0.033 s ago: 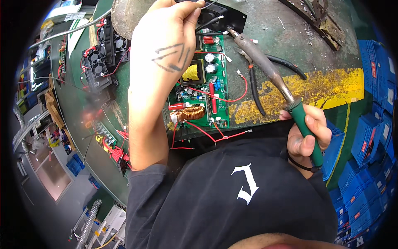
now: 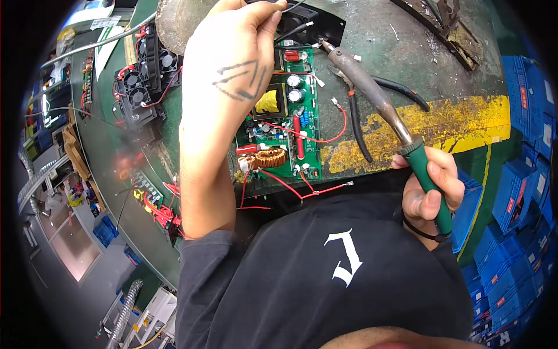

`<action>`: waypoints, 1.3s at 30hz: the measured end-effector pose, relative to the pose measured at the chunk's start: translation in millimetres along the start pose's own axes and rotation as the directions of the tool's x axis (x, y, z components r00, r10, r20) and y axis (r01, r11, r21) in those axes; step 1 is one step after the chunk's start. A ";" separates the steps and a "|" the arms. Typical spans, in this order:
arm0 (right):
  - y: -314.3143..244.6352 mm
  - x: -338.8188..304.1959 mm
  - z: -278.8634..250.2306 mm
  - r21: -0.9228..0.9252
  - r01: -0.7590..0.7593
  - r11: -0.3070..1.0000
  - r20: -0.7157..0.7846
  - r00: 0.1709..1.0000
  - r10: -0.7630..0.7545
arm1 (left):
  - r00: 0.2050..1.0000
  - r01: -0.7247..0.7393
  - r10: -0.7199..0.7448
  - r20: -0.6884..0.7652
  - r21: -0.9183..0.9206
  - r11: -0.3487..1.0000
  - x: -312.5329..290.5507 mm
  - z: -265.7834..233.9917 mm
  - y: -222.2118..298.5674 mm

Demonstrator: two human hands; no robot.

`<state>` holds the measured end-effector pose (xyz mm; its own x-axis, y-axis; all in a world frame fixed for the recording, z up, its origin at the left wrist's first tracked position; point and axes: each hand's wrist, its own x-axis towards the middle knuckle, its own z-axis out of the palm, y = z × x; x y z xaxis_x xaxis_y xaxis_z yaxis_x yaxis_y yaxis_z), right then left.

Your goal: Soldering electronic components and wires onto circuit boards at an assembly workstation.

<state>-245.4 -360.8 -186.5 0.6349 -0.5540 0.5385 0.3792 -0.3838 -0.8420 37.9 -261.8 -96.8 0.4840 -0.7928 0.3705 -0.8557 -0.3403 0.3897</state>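
Observation:
My right hand (image 2: 433, 186) is wrapped round the green handle of a soldering iron (image 2: 372, 90). Its tip reaches up to a black panel (image 2: 332, 26) at the top, close to short wire ends there. Above the board, my left hand (image 2: 238, 58) has thumb and finger pinched on a thin grey wire (image 2: 295, 5); its other fingers are partly cut off by the upper edge. Under the left wrist lies a green circuit board (image 2: 315, 139), partly hidden, with a copper-wound coil (image 2: 270, 158), a yellow-wrapped transformer (image 2: 268, 102) and loose red leads (image 2: 343, 119).
Black-handled pliers (image 2: 356, 119) lie beneath the iron's barrel, next to worn yellow paint (image 2: 418, 131). Several black fans (image 2: 139, 90) sit left of my arm, with red-wired parts (image 2: 160, 212) nearer me. Metal pieces (image 2: 442, 35) lie at the far right; blue crates (image 2: 511, 250) are stacked beyond the bench.

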 end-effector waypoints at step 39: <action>-16.9 -10.8 -27.5 0.115 -0.033 0.993 -0.112 0.993 0.046 | 0.948 0.054 0.014 0.317 -0.204 0.977 34.7 2.5 -39.7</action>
<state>-277.2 -368.6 -177.2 0.5722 -0.6507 0.4992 0.4326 -0.2777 -0.8578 88.2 -277.0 -101.5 0.3886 -0.9171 0.0893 -0.7731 -0.2718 0.5732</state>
